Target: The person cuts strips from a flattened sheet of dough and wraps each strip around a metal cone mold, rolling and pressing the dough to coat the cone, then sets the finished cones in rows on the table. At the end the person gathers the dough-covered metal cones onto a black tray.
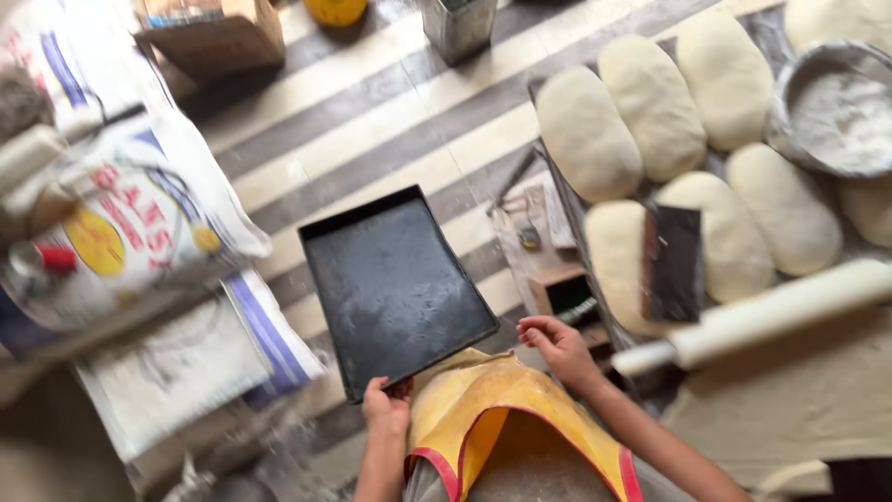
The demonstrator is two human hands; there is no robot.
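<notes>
Packaging, all at frame left:
- large white woven sack with a yellow roundel, red lettering and blue trim is slumping at left on the striped floor.
- second white sack with blue edge stripes is lying flat just below it, near the floor.
- brown cardboard box is sitting at top, left of centre.

No screens or signs showing.

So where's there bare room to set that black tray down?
The left hand holds the black tray by its near edge. Bare striped floor lies beyond the tray, between the flour sacks and the dough loaves. The table near the rolling pin is bare; its far end is crowded with loaves and a flour bowl.
</notes>
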